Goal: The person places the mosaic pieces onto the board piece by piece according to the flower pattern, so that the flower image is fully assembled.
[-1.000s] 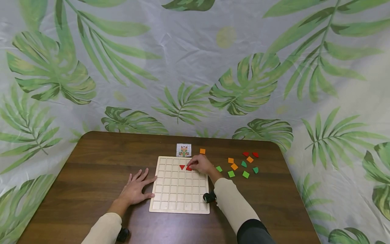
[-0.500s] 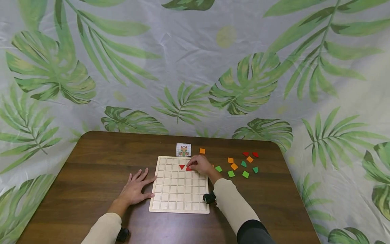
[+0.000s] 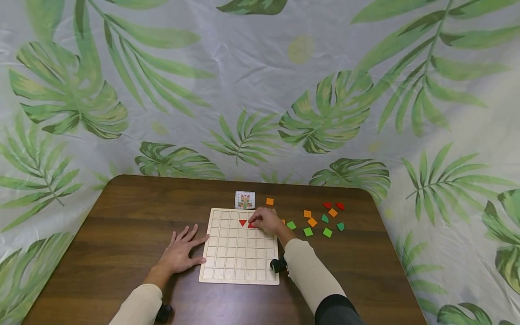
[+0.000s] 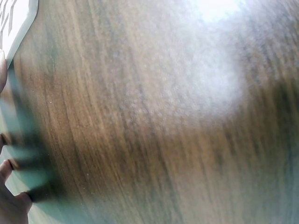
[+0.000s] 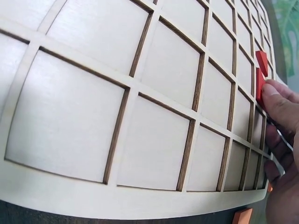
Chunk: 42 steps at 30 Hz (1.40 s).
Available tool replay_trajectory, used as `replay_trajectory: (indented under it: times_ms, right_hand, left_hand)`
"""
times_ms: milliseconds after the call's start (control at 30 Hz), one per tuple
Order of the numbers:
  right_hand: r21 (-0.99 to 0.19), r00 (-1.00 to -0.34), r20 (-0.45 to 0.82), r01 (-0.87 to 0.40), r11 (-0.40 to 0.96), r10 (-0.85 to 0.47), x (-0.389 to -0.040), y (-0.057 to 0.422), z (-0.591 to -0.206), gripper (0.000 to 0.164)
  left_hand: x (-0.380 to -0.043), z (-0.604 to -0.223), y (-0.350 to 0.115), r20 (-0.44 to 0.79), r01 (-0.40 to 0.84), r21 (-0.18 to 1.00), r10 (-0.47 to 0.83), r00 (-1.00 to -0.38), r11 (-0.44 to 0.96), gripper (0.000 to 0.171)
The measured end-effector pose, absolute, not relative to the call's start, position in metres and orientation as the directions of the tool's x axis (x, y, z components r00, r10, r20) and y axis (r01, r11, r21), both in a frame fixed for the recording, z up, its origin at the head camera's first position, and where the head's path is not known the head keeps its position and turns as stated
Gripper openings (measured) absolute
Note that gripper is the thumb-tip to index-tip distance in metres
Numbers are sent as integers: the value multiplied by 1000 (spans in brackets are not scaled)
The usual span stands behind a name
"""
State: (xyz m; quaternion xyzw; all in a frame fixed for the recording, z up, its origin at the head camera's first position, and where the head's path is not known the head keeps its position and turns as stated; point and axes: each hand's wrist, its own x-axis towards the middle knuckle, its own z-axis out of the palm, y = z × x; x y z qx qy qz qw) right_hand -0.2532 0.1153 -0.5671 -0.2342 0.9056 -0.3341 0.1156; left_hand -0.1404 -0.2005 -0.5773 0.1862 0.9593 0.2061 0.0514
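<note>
A pale wooden grid board (image 3: pixel 239 262) lies on the brown table. My right hand (image 3: pixel 266 220) is over its upper right part and pinches a red piece (image 5: pixel 259 88) between thumb and fingers, right at a cell. Just left of it, a red triangle (image 3: pixel 242 222) sits in a cell of the same row. My left hand (image 3: pixel 177 253) lies flat with spread fingers on the table, thumb and index fingertips at the board's left edge. Only its fingertips (image 4: pixel 5 170) show at the edge of the left wrist view.
A small printed pattern card (image 3: pixel 245 200) lies behind the board, with an orange square (image 3: pixel 270 201) to its right. Farther right are scattered orange squares (image 3: pixel 312 221), green squares (image 3: pixel 308 231), teal pieces (image 3: pixel 341 226) and red pieces (image 3: pixel 340 206). A leaf-patterned cloth (image 3: pixel 239 90) hangs behind the table (image 3: pixel 134 216).
Almost nothing moves. My right hand stays at the same cell with the red piece, its wrist shifting very slightly. The left hand keeps its place.
</note>
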Motion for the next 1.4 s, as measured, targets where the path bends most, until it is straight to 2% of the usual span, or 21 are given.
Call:
replay_trajectory:
  times_ms: [500, 733, 900, 1100, 1400]
  right_hand:
    - [-692, -862, -116, -286, 663, -493, -254, 116, -567, 8]
    - [-759, -886, -77, -245, 603, -458, -251, 121, -563, 10]
    - [-786, -925, -18, -222, 577, -380, -250, 137, -557, 9]
    - [-791, -939, -30, -187, 582, -343, -244, 171, -555, 9]
    - [-786, -930, -59, -180, 591, -362, -222, 225, -554, 13]
  left_hand:
    - [-140, -579, -201, -22, 332, 413, 374, -927, 848, 68]
    - [-139, -577, -202, -9, 342, 415, 380, -925, 843, 68]
    - [-141, -580, -202, -12, 341, 414, 379, -925, 844, 68]
    - [-141, -581, -202, -5, 344, 414, 380, -925, 843, 69]
    - [-142, -581, -199, -5, 340, 414, 375, -927, 844, 69]
